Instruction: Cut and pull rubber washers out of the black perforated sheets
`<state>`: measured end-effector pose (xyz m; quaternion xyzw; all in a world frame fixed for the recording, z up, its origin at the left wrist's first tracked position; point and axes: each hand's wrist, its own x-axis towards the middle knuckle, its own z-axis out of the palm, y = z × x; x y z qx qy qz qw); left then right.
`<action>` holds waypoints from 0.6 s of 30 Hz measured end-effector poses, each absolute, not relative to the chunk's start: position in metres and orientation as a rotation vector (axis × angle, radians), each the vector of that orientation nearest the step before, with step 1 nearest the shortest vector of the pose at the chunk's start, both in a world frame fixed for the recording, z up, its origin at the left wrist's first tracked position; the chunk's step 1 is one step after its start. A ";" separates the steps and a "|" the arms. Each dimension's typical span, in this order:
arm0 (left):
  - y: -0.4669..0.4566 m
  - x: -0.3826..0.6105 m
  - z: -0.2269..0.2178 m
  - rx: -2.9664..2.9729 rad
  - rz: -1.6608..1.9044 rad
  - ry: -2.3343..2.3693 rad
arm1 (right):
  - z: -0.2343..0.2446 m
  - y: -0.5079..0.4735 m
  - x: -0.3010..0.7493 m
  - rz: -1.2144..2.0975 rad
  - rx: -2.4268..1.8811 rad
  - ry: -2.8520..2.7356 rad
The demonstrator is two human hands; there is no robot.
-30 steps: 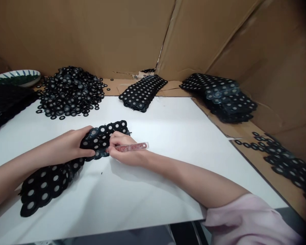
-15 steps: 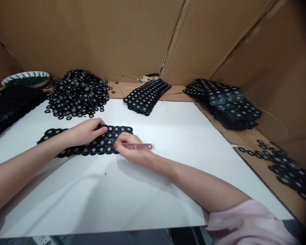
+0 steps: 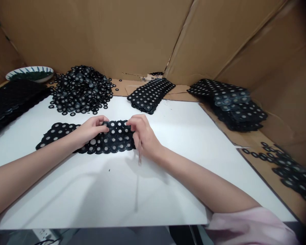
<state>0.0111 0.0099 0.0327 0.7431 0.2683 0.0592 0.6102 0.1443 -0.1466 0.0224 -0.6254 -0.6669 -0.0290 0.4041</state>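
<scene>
A sheet of joined black rubber rings (image 3: 114, 139) lies flat on the white board, with pale discs showing through its holes. My left hand (image 3: 93, 129) rests over its middle, thumb on top and curled fingers at its far edge, gripping it. My right hand (image 3: 144, 136) is at the sheet's right end, index finger and thumb touching the far corner. Held in its curled fingers is a slim tool with a translucent reddish handle (image 3: 139, 158), which points down toward me. The tool's working end is hidden by the hand.
A heap of loose black rings (image 3: 83, 90) stands at the back left, beside a bowl (image 3: 30, 73) and a dark stack of sheets (image 3: 12, 102). More ring sheets (image 3: 151, 95) lie at the back, others (image 3: 232, 102) at the right. Cardboard walls (image 3: 104, 37) enclose the board.
My right hand has lifted from the sheet's front part to its far right corner. The tool has swung from pointing right to pointing toward me. My left hand stays on the sheet.
</scene>
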 end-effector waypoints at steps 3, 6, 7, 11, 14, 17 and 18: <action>0.006 0.010 0.026 1.691 0.230 0.620 | 0.017 -0.145 0.144 -0.136 -1.688 -1.865; 0.000 0.008 0.023 1.701 0.250 0.618 | 0.015 -0.142 0.145 -0.404 -1.691 -2.053; -0.002 0.007 0.022 1.724 0.260 0.618 | 0.015 -0.141 0.145 -0.479 -1.665 -2.105; -0.007 0.005 0.022 1.841 0.270 0.581 | 0.018 -0.139 0.145 -0.658 -1.593 -2.181; -0.010 0.006 0.022 1.867 0.247 0.478 | 0.017 -0.138 0.138 -0.596 -1.589 -2.219; -0.009 0.007 0.023 1.854 0.252 0.342 | 0.018 -0.135 0.134 -0.240 -1.628 -1.966; -0.007 0.006 0.023 1.862 0.270 0.319 | 0.021 -0.134 0.136 -0.136 -1.637 -1.784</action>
